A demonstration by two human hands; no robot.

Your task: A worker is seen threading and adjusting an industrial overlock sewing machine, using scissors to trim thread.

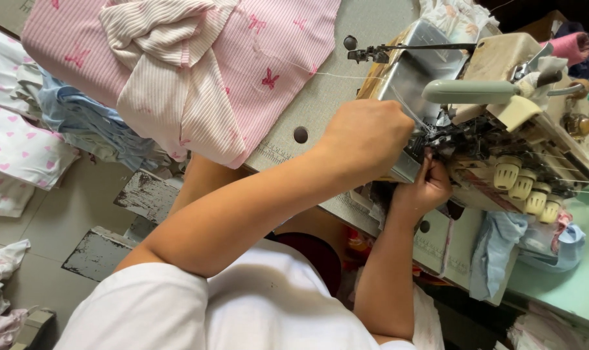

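I see one grey tabletop (327, 97) running across the far side of the scene, with two dark round holes in it, one near the middle and one lower right. On its far left lies one big bundle of pink striped cloth (197, 71) with small darker pink shapes, tied round with a paler striped strip. To the right stands one sewing machine (502, 123), cream and grey, with one pale green handle on top and four cream round knobs in a row along its near side. One blue cloth (495, 253) hangs off the tabletop's edge below those knobs. Left of the tabletop, down by the floor, I count one heap of white cloth with pink hearts (15, 149) and one light blue piece (80, 116) beside it.

Both of my hands are at the machine's needle area. My left hand (365, 142) is curled closed, knuckles up, pressed against the metal plate; I cannot tell what it grips. My right hand (427, 188) sits just below it, fingers pinched together at the dark mechanism. One thin thread (327, 74) runs from the pink bundle toward the machine.
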